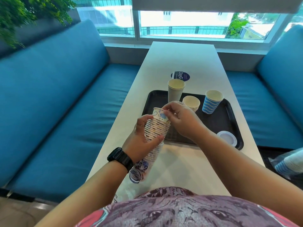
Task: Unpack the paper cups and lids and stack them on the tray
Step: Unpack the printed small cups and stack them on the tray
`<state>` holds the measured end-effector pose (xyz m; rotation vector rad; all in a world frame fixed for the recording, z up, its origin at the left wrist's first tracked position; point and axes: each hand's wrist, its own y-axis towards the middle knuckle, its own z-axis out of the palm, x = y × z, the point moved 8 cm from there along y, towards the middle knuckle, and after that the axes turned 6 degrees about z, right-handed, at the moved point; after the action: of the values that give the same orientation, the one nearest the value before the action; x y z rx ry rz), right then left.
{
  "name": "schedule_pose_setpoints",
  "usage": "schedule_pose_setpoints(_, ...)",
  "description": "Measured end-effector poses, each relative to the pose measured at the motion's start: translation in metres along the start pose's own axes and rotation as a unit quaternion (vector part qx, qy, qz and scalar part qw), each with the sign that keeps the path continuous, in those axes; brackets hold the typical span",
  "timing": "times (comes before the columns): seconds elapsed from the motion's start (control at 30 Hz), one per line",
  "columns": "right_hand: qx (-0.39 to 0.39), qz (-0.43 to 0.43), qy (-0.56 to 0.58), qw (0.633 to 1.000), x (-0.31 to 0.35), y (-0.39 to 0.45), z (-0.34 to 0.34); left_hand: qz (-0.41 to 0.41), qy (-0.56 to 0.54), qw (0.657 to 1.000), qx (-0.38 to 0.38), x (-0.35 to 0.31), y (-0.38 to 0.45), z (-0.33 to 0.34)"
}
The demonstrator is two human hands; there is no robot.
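Nearest, plastic wrapper (139, 174) trailing off the low end of a tilted cup stack (156, 131) above the white table (180, 169). Left hand (141, 140), fingers curled round the stack's middle. Right hand (182, 118), fingertips pinching the top cup (159, 114) at its rim. Beyond, black tray (229, 128): white lid (227, 137) at near right, short cup stack (191, 103), striped blue cup (212, 101), tall grey cup (175, 90). Farther still, round sticker (181, 76).
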<state>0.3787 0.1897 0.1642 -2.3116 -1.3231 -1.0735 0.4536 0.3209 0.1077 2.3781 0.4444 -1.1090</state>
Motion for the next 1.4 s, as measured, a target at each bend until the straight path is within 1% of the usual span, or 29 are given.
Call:
schedule_pose_setpoints(0.07,0.007,0.024,0.036,0.999,-0.007,0.004,-0.001,0.003,-0.002,1.0,0.004,-0.001,0.0,0.001)
schedule_pose_setpoints(0.13,0.033,0.065,0.096,0.993,-0.018,0.005,0.0,0.004,-0.006,1.0,0.008,-0.001,-0.001,0.001)
schedule_pose_setpoints(0.23,0.083,0.112,0.208,0.968,-0.03,0.005,0.004,0.002,-0.002,1.0,0.016,0.0,-0.001,0.003)
schedule_pose_setpoints(0.3,0.056,0.106,0.229,0.966,-0.035,0.008,-0.006,-0.008,-0.001,1.0,0.02,0.003,0.0,0.003)
schedule_pose_setpoints(0.37,-0.006,0.086,0.213,0.973,-0.041,0.017,-0.026,-0.024,-0.004,0.999,0.022,0.007,-0.001,0.004)
schedule_pose_setpoints(0.43,-0.071,0.073,0.168,0.981,-0.048,0.027,-0.051,-0.037,-0.005,0.999,0.021,0.012,-0.001,0.005)
schedule_pose_setpoints(0.53,-0.157,0.043,0.047,0.985,-0.057,0.044,-0.087,-0.051,-0.009,0.999,0.018,0.016,-0.002,0.008)
schedule_pose_setpoints(0.63,-0.199,-0.003,-0.076,0.977,-0.061,0.058,-0.107,-0.061,-0.01,0.998,0.02,0.019,-0.001,0.009)
schedule_pose_setpoints(0.73,-0.192,-0.018,-0.146,0.97,-0.076,0.069,-0.107,-0.064,-0.012,0.998,0.019,0.022,0.002,0.01)
schedule_pose_setpoints(0.9,-0.155,-0.044,-0.197,0.967,-0.101,0.062,-0.08,-0.07,-0.014,0.997,0.02,0.027,0.005,0.011)
schedule_pose_setpoints(1.07,-0.154,-0.036,-0.181,0.971,-0.128,0.049,-0.055,-0.075,-0.02,0.997,0.021,0.031,0.006,0.012)
schedule_pose_setpoints(1.23,-0.167,-0.007,-0.145,0.975,-0.145,0.043,-0.045,-0.084,-0.023,0.996,0.026,0.033,0.007,0.015)
schedule_pose_setpoints(1.4,-0.138,0.012,-0.149,0.979,-0.151,0.045,-0.039,-0.081,-0.02,0.996,0.032,0.031,0.004,0.016)
